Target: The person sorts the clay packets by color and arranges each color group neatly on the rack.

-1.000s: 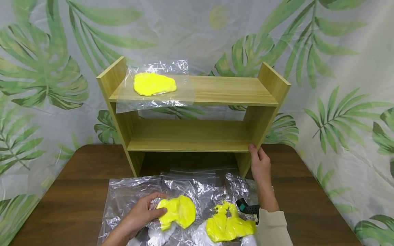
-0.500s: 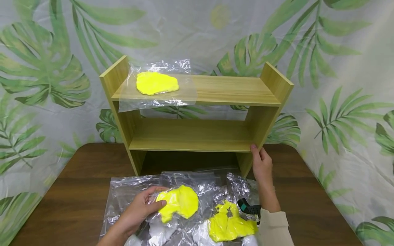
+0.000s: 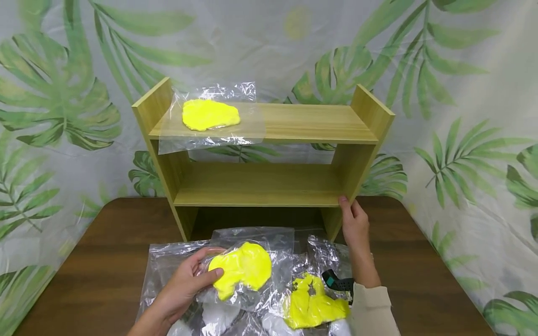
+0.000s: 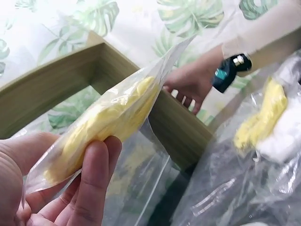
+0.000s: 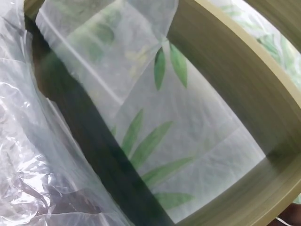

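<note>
My left hand (image 3: 182, 282) pinches a clear zip bag (image 3: 279, 242) with a flattened, soft-looking yellow lump (image 3: 252, 266) inside, held above other bags. In the left wrist view, the thumb and fingers squeeze the bag's near end around the yellow lump (image 4: 110, 115). My right hand (image 3: 356, 228) grips the right side panel of a small wooden shelf (image 3: 260, 186), thumb at the middle board's front corner. Only a bit of the right hand (image 5: 291, 215) shows in the right wrist view. On the top board, at left, lies another clear bag holding a yellow lump (image 3: 210, 115).
More clear bags lie in front of the shelf, with a torn-edged yellow lump (image 3: 313, 305) and white lumps (image 3: 218, 317). The shelf stands on a dark wooden table (image 3: 84, 275). Behind hangs a leaf-print cloth (image 3: 269, 51). A black wrist strap (image 3: 338, 283) is on the right arm.
My left hand has lifted the bag with the yellow lump up off the pile, slightly towards the shelf. The right hand keeps its grip on the panel.
</note>
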`<state>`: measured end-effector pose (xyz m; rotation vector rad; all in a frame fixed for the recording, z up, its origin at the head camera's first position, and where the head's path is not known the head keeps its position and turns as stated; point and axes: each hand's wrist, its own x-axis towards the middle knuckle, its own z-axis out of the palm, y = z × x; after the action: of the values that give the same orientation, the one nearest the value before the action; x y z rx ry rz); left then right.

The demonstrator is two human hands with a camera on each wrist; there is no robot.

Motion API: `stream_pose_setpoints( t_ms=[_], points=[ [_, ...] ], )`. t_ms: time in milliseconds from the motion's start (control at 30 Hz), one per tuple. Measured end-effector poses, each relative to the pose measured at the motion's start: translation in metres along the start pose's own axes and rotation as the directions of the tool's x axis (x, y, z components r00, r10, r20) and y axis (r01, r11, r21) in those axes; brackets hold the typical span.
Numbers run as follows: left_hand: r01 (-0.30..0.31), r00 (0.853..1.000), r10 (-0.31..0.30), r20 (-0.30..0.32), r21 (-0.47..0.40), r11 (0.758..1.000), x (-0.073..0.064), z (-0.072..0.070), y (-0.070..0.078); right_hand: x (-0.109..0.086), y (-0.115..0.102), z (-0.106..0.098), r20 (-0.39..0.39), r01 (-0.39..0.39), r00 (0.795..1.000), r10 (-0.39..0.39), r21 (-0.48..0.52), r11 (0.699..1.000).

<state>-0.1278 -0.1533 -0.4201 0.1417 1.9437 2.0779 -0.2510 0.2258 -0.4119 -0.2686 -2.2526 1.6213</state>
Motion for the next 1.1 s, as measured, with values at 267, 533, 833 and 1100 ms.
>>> stream_pose_setpoints(
  t_ms=[267, 533, 833, 1100],
  points=[
    [-0.098, 0.993, 0.103, 0.065, -0.073, 0.992, -0.008, 0.005, 0.019, -0.001, -0.001, 0.0, 0.005, 0.01, 1.0, -0.01, -0.014, 1.0],
    [-0.198, 0.97, 0.202, 0.136, -0.046, 0.979, -0.008, 0.012, 0.054, -0.001, 0.001, -0.001, 0.003, 0.012, 1.0, -0.012, -0.011, 1.0],
    [-0.347, 0.908, 0.349, 0.233, -0.051, 0.936, -0.011, 0.023, 0.098, -0.002, 0.0, 0.001, -0.014, 0.019, 1.0, -0.02, -0.021, 1.0],
    [-0.42, 0.878, 0.397, 0.267, 0.031, 0.907, -0.011, 0.033, 0.137, 0.0, 0.001, 0.002, -0.024, 0.016, 1.0, -0.017, -0.039, 0.999]
  ],
)
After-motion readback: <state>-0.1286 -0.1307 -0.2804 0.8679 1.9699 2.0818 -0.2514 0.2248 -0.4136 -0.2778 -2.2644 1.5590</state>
